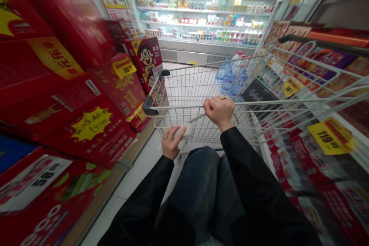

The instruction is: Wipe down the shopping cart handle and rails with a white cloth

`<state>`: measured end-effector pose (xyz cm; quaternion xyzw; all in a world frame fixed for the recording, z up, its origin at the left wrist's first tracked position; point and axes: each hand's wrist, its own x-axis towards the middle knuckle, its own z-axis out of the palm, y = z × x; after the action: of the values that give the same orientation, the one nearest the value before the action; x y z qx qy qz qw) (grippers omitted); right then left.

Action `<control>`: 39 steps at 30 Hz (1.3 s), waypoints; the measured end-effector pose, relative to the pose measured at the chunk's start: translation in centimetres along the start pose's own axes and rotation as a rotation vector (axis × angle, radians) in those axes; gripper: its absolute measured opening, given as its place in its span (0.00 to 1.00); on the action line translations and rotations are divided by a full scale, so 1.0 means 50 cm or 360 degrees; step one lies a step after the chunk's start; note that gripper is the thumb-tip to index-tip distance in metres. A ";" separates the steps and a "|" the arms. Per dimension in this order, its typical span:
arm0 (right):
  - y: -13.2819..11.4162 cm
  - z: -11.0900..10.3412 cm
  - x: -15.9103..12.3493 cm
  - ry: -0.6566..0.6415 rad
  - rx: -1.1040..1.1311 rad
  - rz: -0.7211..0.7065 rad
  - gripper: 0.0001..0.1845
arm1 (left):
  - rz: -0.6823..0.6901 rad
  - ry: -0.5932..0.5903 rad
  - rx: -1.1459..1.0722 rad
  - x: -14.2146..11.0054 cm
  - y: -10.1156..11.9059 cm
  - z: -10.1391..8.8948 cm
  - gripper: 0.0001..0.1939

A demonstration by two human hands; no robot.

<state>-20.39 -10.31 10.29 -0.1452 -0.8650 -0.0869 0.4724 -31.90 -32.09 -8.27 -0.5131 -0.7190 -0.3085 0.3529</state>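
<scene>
Across the middle of the view stands a wire shopping cart [187, 90], its side turned toward me and its black handle [323, 46] off to the right. My right hand [220, 110] is closed around the cart's top rail, a ring on one finger. Lower and to the left, my left hand [172, 142] grips a bunched white cloth [186, 134] against the cart's wire side. Its fingers lie over the cloth, covering part of it. Through the mesh the cart shows no goods inside.
Stacked red gift boxes [100, 123] line the left side on a low platform. To the right are shelves with packaged goods [288, 157] and price tags. Blue-tinted water bottles [230, 75] stand on the floor beyond the cart, before a lit refrigerated case [201, 7].
</scene>
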 end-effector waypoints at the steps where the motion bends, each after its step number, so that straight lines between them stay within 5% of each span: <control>1: 0.000 -0.001 0.000 0.0014 0.0001 -0.0007 0.26 | -0.0021 0.0030 0.0006 0.003 -0.004 -0.003 0.30; 7: -0.004 0.001 0.003 0.0095 -0.0034 -0.0036 0.25 | 0.0078 0.0011 -0.0007 -0.035 -0.004 0.002 0.22; 15: -0.001 -0.001 -0.002 0.0064 -0.0005 -0.0035 0.26 | -0.0025 0.0144 0.0064 0.011 -0.021 -0.038 0.28; 21: -0.001 0.005 -0.001 0.0087 -0.0044 -0.0050 0.24 | 0.0067 0.0079 0.0050 -0.033 -0.019 -0.030 0.20; 31: 0.003 0.010 -0.004 0.0190 -0.0034 -0.0094 0.24 | -0.0315 0.0458 0.0182 0.059 -0.074 -0.100 0.22; 39: -0.004 0.000 -0.002 0.0175 -0.0035 -0.0091 0.24 | -0.0237 0.0250 0.0092 -0.036 -0.041 -0.061 0.13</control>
<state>-20.39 -10.51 10.21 -0.1206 -0.8405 -0.1178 0.5148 -32.88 -36.10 -8.21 -0.4222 -0.7339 -0.3523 0.3989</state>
